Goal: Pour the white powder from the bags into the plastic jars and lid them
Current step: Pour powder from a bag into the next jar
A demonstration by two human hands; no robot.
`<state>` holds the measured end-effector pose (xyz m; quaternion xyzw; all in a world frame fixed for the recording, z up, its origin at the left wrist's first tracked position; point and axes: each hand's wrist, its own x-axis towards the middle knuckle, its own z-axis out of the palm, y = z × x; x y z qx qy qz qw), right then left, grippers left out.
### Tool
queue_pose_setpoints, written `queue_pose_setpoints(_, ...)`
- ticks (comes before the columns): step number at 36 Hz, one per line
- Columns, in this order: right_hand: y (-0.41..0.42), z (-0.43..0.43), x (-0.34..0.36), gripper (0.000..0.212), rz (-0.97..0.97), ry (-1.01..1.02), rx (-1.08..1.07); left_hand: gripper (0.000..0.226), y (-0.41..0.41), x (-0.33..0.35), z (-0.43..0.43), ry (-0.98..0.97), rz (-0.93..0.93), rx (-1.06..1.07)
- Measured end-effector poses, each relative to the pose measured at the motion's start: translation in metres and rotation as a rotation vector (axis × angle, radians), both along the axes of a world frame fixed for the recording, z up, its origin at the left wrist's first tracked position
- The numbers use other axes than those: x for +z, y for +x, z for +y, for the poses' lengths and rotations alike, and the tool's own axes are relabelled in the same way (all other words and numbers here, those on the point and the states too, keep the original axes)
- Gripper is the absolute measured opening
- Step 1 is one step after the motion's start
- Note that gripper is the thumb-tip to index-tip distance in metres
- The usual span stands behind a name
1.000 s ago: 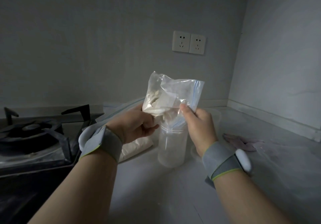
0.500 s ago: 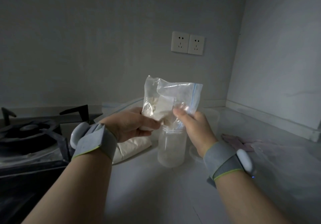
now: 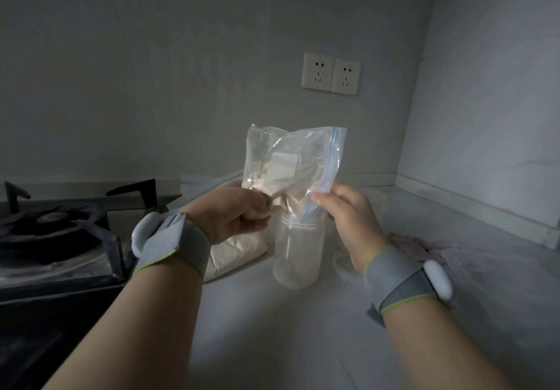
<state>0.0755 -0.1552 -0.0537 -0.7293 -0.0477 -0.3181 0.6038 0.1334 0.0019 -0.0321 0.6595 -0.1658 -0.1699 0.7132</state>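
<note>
1. Toward the back edge of the counter, between the stove and the far right corner, I see the plastic jar standing upright with no lid on it.
2. The zip bag is held just above it, tipped so that the lower end of its blue-striped zip edge dips into the jar's mouth.
3. My read of the hands: the left hand has its fingers curled and pinches the bag's lower left part; the right hand pinches the zip edge at the lower right, thumb on the near side.
4. I judge the pour of this bag to be under way and not finished. Clumps of white powder cling inside the bag's lower half, while its upper half looks slack and see-through. The light is too dim for me to tell how full the jar is.
5. Left to do, as I see it: empty this bag and lid the jar. A second bag, plump with powder, lies flat on the counter just left of the jar, so it needs pouring too.
6. A faint clear round shape lies just right of the jar; I cannot tell whether it is the lid.
</note>
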Motion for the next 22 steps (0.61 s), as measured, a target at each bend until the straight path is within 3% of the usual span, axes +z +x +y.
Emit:
queue_pose_setpoints(2, 0.002, 0.000, -0.001, 0.046, -0.004, -0.102, -0.090, 0.027, 0.000, 0.000, 0.000, -0.030, 0.021, 0.021)
queue_pose_setpoints(4, 0.004, 0.000, -0.002, 0.051, -0.033, -0.179, -0.178, 0.027, 0.000, 0.002, 0.000, -0.044, 0.026, 0.034)
queue_pose_setpoints(15, 0.005, -0.001, -0.003, 0.027, -0.162, -0.238, -0.280, 0.029, 0.003, 0.008, 0.001, 0.022, -0.101, 0.173)
queue_pose_setpoints(22, 0.009, 0.000, -0.003, 0.032, -0.230, -0.215, -0.265, 0.028, 0.004, 0.010, 0.000, -0.042, -0.058, 0.188)
